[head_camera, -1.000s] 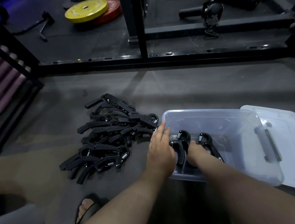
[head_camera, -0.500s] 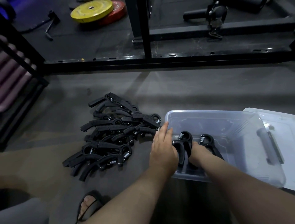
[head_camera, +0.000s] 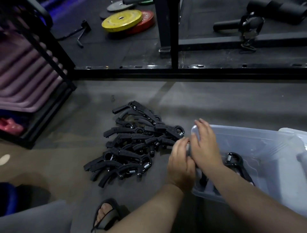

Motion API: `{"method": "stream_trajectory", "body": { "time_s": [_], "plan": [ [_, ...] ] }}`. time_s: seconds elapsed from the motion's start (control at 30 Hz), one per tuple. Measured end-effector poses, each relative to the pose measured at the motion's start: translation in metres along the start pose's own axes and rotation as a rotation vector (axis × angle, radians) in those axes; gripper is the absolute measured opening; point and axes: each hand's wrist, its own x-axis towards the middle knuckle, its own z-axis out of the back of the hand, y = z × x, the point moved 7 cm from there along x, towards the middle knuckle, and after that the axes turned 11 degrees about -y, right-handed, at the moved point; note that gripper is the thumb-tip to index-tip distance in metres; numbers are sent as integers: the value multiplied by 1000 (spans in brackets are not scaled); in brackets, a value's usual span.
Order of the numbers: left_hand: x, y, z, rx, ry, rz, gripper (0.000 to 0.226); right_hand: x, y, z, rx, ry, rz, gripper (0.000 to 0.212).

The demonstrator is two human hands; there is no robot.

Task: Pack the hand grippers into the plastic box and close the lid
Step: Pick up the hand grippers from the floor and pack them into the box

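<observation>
mid-packing: few hand grippers in plastic box, most in pile on floor just left. right hand spread over box rim, empty; left hand curled beside, grip unclear. next: reach left, grab more.

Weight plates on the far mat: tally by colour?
yellow plate: 1
red plate: 1, partly under the yellow
grey plate: 1
green plate: 1, cut off by the top edge
small dark disc: 1
Total: 5
</observation>
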Motion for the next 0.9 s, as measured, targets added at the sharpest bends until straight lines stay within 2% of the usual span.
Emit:
{"method": "stream_trajectory", "body": {
  "time_s": [0.07,0.13,0.2,0.27,0.4,0.57,0.67,0.8,0.9],
  "plan": [
    [4,17,19,7,-168,68,53,-12,0,-18,-117,167,59,55],
    [14,39,36,61,-252,225,54,-26,-2,-30,-135,281,104,59],
    [26,59,45,215,-211,351,50,-32,-2,-31,-96,288,93,60],
    [40,74,48,384,-125,382,48,-31,-2,-30,-109,272,91,62],
    [68,84,39,528,-21,290,54,-30,-1,-30,-173,257,125,64],
    [83,75,-3,650,257,82,73,-31,0,-31,-131,273,119,65],
    [88,72,-23,740,358,49,76,-31,0,-30,-103,274,103,65],
    [86,78,-35,861,384,107,65,-31,0,-30,-64,295,78,65],
    [83,74,-29,905,232,7,49,-31,-1,-32,-44,294,69,64]
  ]
}}
